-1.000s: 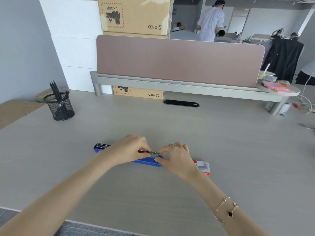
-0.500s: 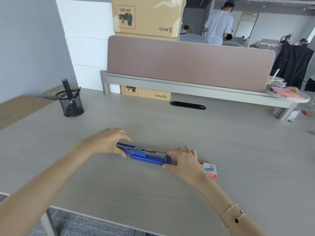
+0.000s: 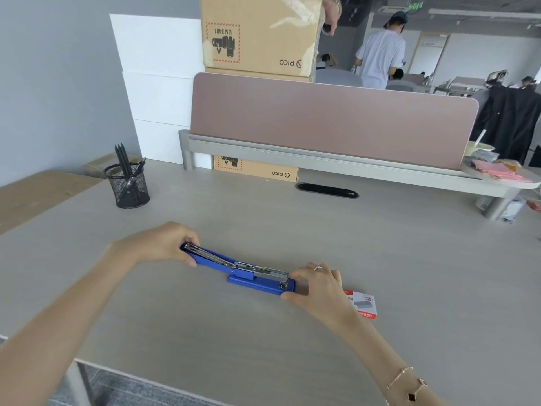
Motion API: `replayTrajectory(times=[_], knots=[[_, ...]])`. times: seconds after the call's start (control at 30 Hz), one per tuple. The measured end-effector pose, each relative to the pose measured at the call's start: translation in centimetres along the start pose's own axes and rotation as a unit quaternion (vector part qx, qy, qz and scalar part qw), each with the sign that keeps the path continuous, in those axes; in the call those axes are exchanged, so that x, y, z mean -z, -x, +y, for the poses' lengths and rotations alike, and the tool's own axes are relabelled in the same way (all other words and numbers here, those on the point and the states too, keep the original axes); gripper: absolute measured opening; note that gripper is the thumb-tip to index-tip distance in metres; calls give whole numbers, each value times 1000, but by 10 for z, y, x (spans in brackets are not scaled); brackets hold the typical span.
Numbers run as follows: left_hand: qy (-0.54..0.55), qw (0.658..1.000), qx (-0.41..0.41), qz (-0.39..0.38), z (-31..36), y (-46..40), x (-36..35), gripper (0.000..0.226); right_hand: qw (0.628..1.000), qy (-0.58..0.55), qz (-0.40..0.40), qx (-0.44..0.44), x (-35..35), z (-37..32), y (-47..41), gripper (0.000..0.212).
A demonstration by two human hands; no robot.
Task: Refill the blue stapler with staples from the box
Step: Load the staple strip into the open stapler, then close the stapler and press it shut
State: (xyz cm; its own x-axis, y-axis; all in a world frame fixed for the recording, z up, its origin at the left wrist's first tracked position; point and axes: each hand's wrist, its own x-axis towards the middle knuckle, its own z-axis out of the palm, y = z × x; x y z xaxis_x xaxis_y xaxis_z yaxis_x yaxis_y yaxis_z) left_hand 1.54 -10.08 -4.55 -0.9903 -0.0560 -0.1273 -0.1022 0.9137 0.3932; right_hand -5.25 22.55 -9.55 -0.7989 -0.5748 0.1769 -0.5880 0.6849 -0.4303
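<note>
The blue stapler (image 3: 248,275) lies folded out flat on the grey desk, its metal staple channel facing up along the right half. My left hand (image 3: 164,244) grips the far left end, the opened top arm. My right hand (image 3: 317,284) pinches the right end at the base and channel tip. The small red and white staple box (image 3: 364,306) lies on the desk just right of my right hand, partly hidden behind it. I cannot tell whether staples sit in the channel.
A black mesh pen cup (image 3: 128,184) with pencils stands at the back left. A pink divider panel (image 3: 330,118) on a grey rail closes the desk's far side, with cardboard boxes (image 3: 260,33) behind it. A person stands in the background.
Both hands have left the stapler's middle for its two ends: the left slid to the far left tip, the right stays at the right end. The metal channel now lies uncovered.
</note>
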Motion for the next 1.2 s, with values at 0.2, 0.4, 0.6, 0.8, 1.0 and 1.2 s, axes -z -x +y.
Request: replayTrajectory(times=[0.2,0.4,0.6,0.8,1.0,1.2], knots=[[-58,997,-30,31,39,0,32,26,1000,-21,6,-5,-2,2,1,27],[20,996,-73,51,93,1,30,35,999,-36,16,-1,-4,2,3,27],[35,993,-109,13,129,-12,-5,28,999,-28,22,-4,-4,1,5,28],[50,992,-113,-21,134,-24,-36,29,999,-44,21,-11,-3,0,7,23],[39,991,-126,-36,133,-26,-46,27,999,-42,21,-14,-3,0,8,22],[22,993,-113,-42,114,-23,-39,27,993,-100,55,-39,5,-4,2,36]])
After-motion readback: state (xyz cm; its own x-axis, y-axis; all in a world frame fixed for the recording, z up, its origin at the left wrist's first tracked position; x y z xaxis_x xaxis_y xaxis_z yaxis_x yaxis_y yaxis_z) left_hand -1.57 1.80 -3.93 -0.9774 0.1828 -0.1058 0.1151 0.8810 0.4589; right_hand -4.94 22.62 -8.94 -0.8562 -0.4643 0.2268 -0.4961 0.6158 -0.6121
